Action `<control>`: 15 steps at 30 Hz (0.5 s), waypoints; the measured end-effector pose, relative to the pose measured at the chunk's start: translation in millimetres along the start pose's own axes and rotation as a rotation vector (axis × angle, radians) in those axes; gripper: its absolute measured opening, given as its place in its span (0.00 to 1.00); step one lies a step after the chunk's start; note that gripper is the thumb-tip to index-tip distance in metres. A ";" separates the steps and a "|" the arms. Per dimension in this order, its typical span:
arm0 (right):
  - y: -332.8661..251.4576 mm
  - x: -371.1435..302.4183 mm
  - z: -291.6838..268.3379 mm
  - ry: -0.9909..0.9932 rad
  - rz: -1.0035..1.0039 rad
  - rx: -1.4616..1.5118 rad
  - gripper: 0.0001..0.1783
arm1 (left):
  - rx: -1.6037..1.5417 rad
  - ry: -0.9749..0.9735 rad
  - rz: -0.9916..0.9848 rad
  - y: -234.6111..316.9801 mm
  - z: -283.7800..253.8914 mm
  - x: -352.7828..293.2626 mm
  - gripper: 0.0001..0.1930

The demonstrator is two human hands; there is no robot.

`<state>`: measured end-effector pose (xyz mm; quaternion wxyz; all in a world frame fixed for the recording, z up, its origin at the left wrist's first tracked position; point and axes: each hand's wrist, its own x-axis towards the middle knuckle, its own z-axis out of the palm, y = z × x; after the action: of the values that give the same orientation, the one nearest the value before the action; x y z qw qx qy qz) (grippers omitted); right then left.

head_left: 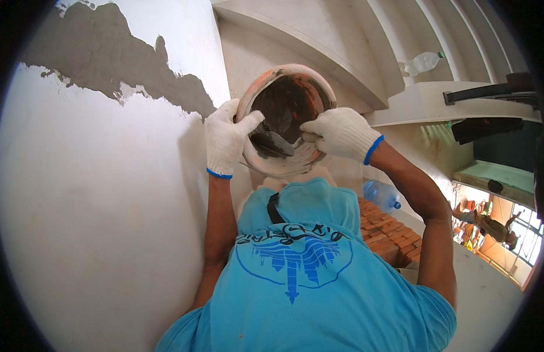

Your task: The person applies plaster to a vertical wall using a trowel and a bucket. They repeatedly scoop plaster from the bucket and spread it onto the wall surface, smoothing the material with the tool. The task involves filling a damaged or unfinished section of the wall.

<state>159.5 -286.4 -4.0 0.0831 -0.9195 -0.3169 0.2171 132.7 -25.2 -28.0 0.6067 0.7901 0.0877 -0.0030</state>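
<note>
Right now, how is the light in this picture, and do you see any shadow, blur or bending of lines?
Head view: soft daylight and sharp focus; the left hand casts a faint shadow on the white wall; the inside of the orange bowl is dark, the trowel dim; stair edges bend toward the black fisheye rim.

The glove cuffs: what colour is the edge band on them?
Blue, trimming white knit gloves on the left hand and right hand; shows best in the head view.

Packaging-wise just two plastic bottles: a clear one with a green cap [423, 61] lying on the white ledge up top right, and a bluish one with a blue cap [382, 195] beside the red bricks [389, 234].
</note>
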 end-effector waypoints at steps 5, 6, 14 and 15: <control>13.5 22.5 17.7 0.009 -0.005 -0.047 0.13 | 0.095 -0.039 0.035 -2.5 -2.5 -0.1 0.15; 16.0 23.8 19.3 0.015 0.002 -0.065 0.13 | 0.105 -0.050 0.033 -1.5 -2.4 -0.6 0.15; 19.6 16.2 -3.9 -0.016 0.123 -0.177 0.12 | 0.043 -0.010 0.029 -5.7 -5.4 -0.6 0.14; 15.7 15.8 -7.8 -0.001 0.139 -0.206 0.12 | 0.059 -0.005 0.028 -6.2 -6.0 0.5 0.13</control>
<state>182.8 -289.1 -7.2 -0.0271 -0.9428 -0.2731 0.1893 131.7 -17.8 -32.5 0.5832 0.8088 0.0749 0.0011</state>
